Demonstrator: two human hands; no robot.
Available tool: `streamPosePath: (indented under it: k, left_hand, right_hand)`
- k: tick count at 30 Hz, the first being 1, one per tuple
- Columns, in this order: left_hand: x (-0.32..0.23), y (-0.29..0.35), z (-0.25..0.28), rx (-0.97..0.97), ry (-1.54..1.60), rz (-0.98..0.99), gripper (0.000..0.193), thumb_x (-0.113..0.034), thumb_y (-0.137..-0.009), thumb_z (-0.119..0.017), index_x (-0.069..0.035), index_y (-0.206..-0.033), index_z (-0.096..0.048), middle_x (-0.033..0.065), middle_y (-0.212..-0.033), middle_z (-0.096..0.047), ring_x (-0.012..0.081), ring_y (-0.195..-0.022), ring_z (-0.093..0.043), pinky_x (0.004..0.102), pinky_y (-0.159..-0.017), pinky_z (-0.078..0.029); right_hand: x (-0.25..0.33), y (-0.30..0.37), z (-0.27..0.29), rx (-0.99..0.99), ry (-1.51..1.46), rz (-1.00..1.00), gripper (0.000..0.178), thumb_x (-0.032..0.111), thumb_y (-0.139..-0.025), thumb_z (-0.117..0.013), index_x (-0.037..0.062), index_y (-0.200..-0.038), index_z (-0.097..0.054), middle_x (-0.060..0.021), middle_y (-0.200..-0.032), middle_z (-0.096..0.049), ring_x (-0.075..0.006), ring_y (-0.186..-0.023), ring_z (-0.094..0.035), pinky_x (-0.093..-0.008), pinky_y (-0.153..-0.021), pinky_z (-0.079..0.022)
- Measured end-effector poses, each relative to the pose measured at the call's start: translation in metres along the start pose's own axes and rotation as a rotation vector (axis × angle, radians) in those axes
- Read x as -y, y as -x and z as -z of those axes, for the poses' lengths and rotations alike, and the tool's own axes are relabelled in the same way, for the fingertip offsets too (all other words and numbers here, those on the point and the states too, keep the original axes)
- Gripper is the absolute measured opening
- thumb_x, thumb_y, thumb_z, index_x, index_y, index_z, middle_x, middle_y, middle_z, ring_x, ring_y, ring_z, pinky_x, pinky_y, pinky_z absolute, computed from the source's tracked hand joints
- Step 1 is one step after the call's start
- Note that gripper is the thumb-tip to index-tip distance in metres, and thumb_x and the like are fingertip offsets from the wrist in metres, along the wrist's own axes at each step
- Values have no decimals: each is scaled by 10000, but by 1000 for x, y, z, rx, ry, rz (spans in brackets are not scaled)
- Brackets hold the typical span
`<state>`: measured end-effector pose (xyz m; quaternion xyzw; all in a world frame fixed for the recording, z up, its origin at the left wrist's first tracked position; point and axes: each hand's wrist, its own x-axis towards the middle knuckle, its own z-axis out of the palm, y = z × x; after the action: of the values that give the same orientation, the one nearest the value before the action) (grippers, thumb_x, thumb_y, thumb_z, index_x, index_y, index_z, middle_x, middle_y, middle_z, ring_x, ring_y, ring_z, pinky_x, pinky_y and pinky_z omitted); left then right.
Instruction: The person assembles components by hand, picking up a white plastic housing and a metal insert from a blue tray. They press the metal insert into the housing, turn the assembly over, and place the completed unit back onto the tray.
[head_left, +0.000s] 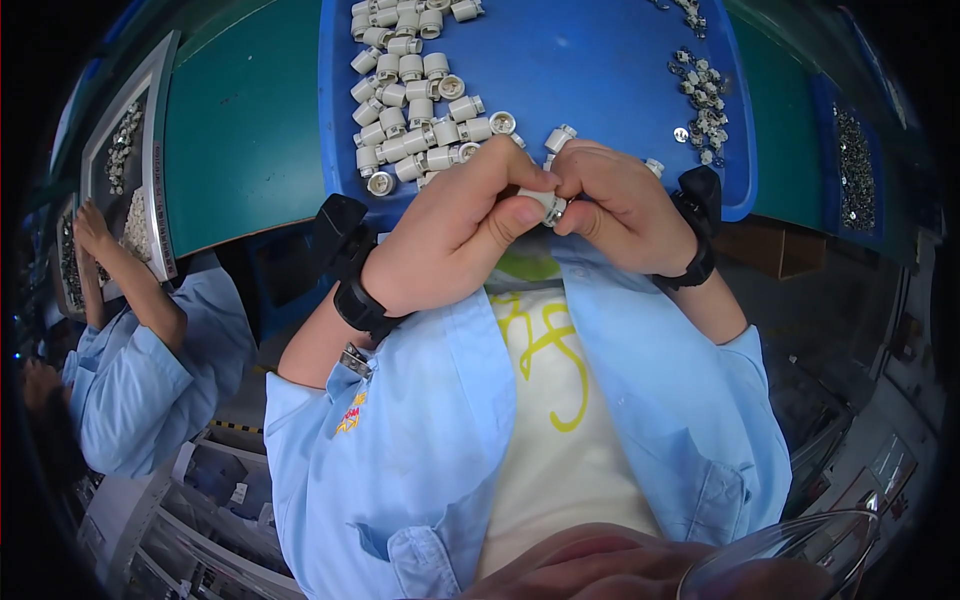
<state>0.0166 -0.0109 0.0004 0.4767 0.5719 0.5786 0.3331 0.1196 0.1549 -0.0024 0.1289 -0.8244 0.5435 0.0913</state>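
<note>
My left hand (455, 235) and my right hand (620, 205) meet close to my chest, both pinching one small white cylindrical socket part (545, 203) between thumbs and fingertips. Each wrist carries a black band with a small black device. Just beyond my hands, on a blue tray (590, 70), lies a heap of several similar white socket parts (415, 100). A few loose white parts (560, 137) rest right above my right knuckles. Small metal pieces (705, 100) are scattered on the tray's right side.
The tray sits on a green bench top (245, 120). At the left a co-worker in a light blue shirt (140, 370) reaches into grey trays of small parts (125, 145). A dark bin of metal pieces (855, 170) stands far right. White shelving (200, 500) lies below left.
</note>
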Motion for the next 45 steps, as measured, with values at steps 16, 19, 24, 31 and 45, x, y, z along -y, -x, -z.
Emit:
streamPosePath:
  k: [16,19,24,31,45]
  left_hand:
    - [1,3,1,42,-274,-160,180,-155,-833,-502,-10,-930,-462,117,-812,-517,294,-712,-509,350,-639,-410]
    - [4,3,-3,-14,-204,-149,183,-162,-844,-498,-11,-939,-457,111,-821,-528,260,-719,-520,324,-644,-416]
    - [8,7,-4,-99,36,-90,205,-187,-859,-498,-11,-952,-449,103,-842,-548,192,-726,-533,273,-651,-419]
    - [6,7,-3,-99,-14,-121,217,-187,-846,-521,-9,-948,-450,102,-847,-551,188,-706,-531,271,-641,-419]
    - [-12,1,6,148,-432,-351,186,-115,-812,-547,-3,-935,-461,113,-817,-532,253,-705,-514,322,-637,-413]
  right_hand:
    - [1,4,0,121,-304,-299,392,400,-792,-557,23,-721,-471,-38,-659,-459,-180,-613,-427,-286,-564,-339]
    - [-2,2,3,102,-225,-162,363,371,-801,-562,17,-757,-498,-41,-708,-484,-158,-651,-441,-266,-591,-350]
    - [4,-1,0,-8,-219,-62,319,317,-807,-568,6,-777,-508,-69,-761,-499,-162,-684,-453,-258,-621,-361]
    - [10,-2,-1,-40,-215,-105,182,192,-800,-573,17,-773,-527,-46,-731,-517,-172,-664,-473,-276,-617,-357]
    - [5,5,-7,78,-315,-147,387,398,-823,-518,16,-780,-479,-41,-731,-448,-148,-672,-408,-253,-611,-335]
